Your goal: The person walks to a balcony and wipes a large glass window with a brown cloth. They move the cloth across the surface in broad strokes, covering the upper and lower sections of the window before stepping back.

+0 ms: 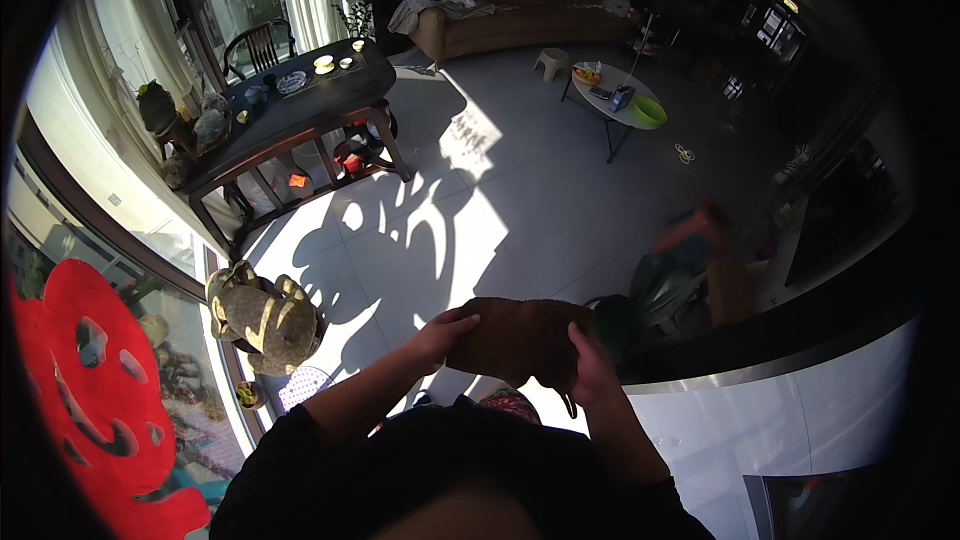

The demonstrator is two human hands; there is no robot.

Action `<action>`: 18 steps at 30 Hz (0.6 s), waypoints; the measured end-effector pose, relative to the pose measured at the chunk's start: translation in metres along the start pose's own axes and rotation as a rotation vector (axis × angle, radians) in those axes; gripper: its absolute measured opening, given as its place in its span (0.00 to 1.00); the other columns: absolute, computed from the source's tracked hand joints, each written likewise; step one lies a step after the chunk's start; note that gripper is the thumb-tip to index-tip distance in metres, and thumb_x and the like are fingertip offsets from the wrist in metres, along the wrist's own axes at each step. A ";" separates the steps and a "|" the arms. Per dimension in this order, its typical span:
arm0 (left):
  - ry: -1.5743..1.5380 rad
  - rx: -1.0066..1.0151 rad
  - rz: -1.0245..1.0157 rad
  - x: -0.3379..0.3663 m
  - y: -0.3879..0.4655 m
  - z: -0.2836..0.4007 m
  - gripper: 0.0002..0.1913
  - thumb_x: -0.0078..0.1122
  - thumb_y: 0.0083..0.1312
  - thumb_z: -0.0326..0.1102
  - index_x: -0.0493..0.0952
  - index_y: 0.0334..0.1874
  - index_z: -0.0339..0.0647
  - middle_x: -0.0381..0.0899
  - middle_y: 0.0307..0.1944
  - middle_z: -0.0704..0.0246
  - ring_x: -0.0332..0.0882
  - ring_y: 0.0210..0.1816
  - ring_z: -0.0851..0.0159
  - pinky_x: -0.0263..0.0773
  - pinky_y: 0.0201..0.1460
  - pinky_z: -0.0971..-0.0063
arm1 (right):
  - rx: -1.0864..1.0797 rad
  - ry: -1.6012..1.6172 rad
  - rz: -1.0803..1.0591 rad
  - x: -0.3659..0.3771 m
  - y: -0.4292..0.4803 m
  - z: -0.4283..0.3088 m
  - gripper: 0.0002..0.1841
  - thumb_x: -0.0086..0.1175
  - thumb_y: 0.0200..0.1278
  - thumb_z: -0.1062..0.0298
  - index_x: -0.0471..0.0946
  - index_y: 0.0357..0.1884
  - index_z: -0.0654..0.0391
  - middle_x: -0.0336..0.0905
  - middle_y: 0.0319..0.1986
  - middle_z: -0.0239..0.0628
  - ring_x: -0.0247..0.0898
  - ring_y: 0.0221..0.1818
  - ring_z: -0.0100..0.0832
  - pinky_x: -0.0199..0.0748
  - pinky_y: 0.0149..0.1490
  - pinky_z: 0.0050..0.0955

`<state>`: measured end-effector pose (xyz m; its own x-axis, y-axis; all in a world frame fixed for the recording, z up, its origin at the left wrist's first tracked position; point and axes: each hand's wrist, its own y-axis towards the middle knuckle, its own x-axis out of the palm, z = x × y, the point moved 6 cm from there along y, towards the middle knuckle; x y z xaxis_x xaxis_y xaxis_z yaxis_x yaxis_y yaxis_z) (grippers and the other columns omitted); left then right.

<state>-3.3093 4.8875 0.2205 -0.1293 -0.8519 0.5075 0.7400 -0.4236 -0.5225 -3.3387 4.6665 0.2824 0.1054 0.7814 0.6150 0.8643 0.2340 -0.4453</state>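
Note:
A dark brown cloth (pixel 517 337) is stretched between my two hands in front of my body. My left hand (pixel 448 336) grips its left end, with the thumb lying over the top. At the other end my right hand (pixel 591 366) holds the cloth, the thumb pointing up along its edge. A thin loop, perhaps a hanging tab, dangles below the cloth beside my right wrist. The fingers behind the cloth are hidden.
At left, a large frog-like statue (pixel 266 319) stands by the glass door bearing a red paper cutout (pixel 112 405). Ahead are a dark tea table (pixel 300 105), a brown sofa (pixel 517 0), a stool (pixel 552 62) and an oval table (pixel 637 94). A large green bottle-like object (pixel 660 285) stands at right.

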 end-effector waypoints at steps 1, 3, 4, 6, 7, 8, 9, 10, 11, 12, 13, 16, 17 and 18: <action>0.207 0.020 0.017 0.002 0.027 0.015 0.32 0.54 0.78 0.46 0.62 0.77 0.35 0.69 0.73 0.53 0.64 0.76 0.52 0.58 0.79 0.57 | -0.040 0.015 0.002 0.001 0.014 -0.010 0.23 0.43 0.83 0.59 0.64 0.72 0.60 0.72 0.66 0.44 0.72 0.66 0.40 0.73 0.68 0.42; 0.274 0.032 0.101 0.009 0.071 0.029 0.35 0.47 0.80 0.54 0.58 0.80 0.36 0.61 0.78 0.53 0.52 0.81 0.53 0.48 0.83 0.58 | -0.116 -0.024 0.003 0.001 0.045 -0.027 0.23 0.42 0.84 0.58 0.64 0.72 0.60 0.72 0.65 0.45 0.72 0.66 0.41 0.74 0.68 0.41; 0.243 0.006 -0.012 0.018 0.095 0.036 0.38 0.43 0.80 0.60 0.57 0.80 0.37 0.58 0.79 0.54 0.49 0.82 0.54 0.46 0.83 0.58 | -0.105 -0.042 0.020 0.000 0.066 -0.034 0.23 0.42 0.84 0.58 0.63 0.72 0.60 0.72 0.66 0.45 0.72 0.66 0.40 0.74 0.67 0.41; 0.152 0.032 -0.320 0.043 0.135 0.051 0.45 0.32 0.77 0.72 0.56 0.81 0.38 0.57 0.80 0.56 0.51 0.81 0.55 0.47 0.82 0.56 | -0.068 -0.062 0.079 -0.007 0.106 -0.049 0.23 0.40 0.84 0.59 0.63 0.72 0.61 0.71 0.66 0.45 0.73 0.65 0.40 0.75 0.67 0.41; 0.039 -0.093 -0.359 0.049 0.154 0.052 0.46 0.33 0.76 0.73 0.59 0.80 0.38 0.59 0.79 0.57 0.57 0.79 0.55 0.52 0.80 0.54 | -0.027 -0.051 0.094 -0.010 0.129 -0.057 0.22 0.40 0.84 0.60 0.63 0.72 0.60 0.71 0.65 0.45 0.73 0.65 0.40 0.75 0.67 0.42; -0.033 -0.081 -0.468 0.054 0.168 0.064 0.45 0.35 0.76 0.72 0.59 0.79 0.38 0.62 0.77 0.56 0.59 0.77 0.54 0.55 0.79 0.55 | 0.012 -0.075 0.068 -0.012 0.150 -0.066 0.22 0.41 0.84 0.61 0.64 0.72 0.59 0.72 0.65 0.44 0.73 0.65 0.40 0.75 0.67 0.42; -0.108 -0.152 -0.518 0.057 0.185 0.074 0.44 0.38 0.76 0.71 0.59 0.79 0.38 0.65 0.75 0.56 0.60 0.76 0.53 0.58 0.77 0.56 | 0.036 -0.082 0.061 -0.014 0.173 -0.080 0.22 0.42 0.84 0.61 0.64 0.72 0.59 0.72 0.65 0.44 0.73 0.65 0.40 0.75 0.67 0.43; -0.152 0.046 -0.621 0.073 0.203 0.096 0.45 0.43 0.74 0.72 0.58 0.78 0.40 0.68 0.71 0.56 0.69 0.69 0.53 0.69 0.68 0.57 | 0.012 -0.119 0.025 -0.014 0.196 -0.097 0.22 0.45 0.83 0.61 0.65 0.71 0.59 0.72 0.64 0.43 0.73 0.64 0.38 0.75 0.67 0.40; -0.158 0.009 -0.488 0.066 0.216 0.105 0.46 0.49 0.71 0.71 0.56 0.79 0.40 0.68 0.71 0.55 0.70 0.67 0.53 0.70 0.65 0.57 | 0.014 -0.162 0.048 -0.017 0.218 -0.112 0.22 0.46 0.83 0.60 0.67 0.70 0.60 0.74 0.63 0.41 0.73 0.63 0.36 0.75 0.66 0.37; -0.131 -0.007 -0.488 0.067 0.233 0.118 0.46 0.50 0.71 0.70 0.56 0.79 0.41 0.68 0.70 0.56 0.71 0.66 0.54 0.71 0.64 0.57 | -0.001 -0.214 0.000 -0.017 0.237 -0.130 0.22 0.46 0.83 0.59 0.67 0.70 0.60 0.74 0.62 0.41 0.73 0.63 0.34 0.74 0.66 0.35; -0.129 0.000 -0.518 0.071 0.253 0.135 0.45 0.52 0.71 0.69 0.55 0.79 0.41 0.69 0.69 0.56 0.71 0.66 0.54 0.72 0.63 0.57 | -0.013 -0.257 -0.050 -0.016 0.258 -0.150 0.22 0.47 0.82 0.59 0.68 0.69 0.60 0.75 0.61 0.40 0.73 0.62 0.33 0.74 0.65 0.33; -0.222 0.034 -0.506 0.076 0.300 0.176 0.44 0.53 0.71 0.68 0.58 0.78 0.44 0.70 0.70 0.60 0.70 0.68 0.52 0.72 0.65 0.55 | 0.014 -0.220 -0.178 -0.013 0.313 -0.204 0.21 0.47 0.82 0.59 0.69 0.68 0.60 0.76 0.60 0.39 0.74 0.61 0.31 0.74 0.65 0.33; -0.191 0.005 -0.529 0.077 0.323 0.191 0.43 0.47 0.73 0.70 0.57 0.79 0.44 0.69 0.71 0.61 0.69 0.69 0.53 0.70 0.67 0.53 | 0.037 -0.146 -0.154 -0.015 0.330 -0.219 0.21 0.47 0.82 0.59 0.69 0.68 0.60 0.76 0.60 0.38 0.74 0.62 0.31 0.74 0.66 0.35; -0.184 0.059 -0.441 0.076 0.346 0.203 0.43 0.44 0.73 0.71 0.56 0.79 0.44 0.68 0.72 0.61 0.68 0.71 0.53 0.69 0.69 0.52 | 0.028 -0.085 -0.180 -0.015 0.345 -0.237 0.21 0.46 0.82 0.59 0.68 0.68 0.60 0.75 0.61 0.38 0.74 0.62 0.33 0.74 0.66 0.35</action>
<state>-2.9295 4.7389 0.2174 -0.3242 -0.5239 0.7877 0.6777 -0.7095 -0.1931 -2.9259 4.5985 0.2734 -0.0927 0.7709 0.6302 0.8510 0.3899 -0.3518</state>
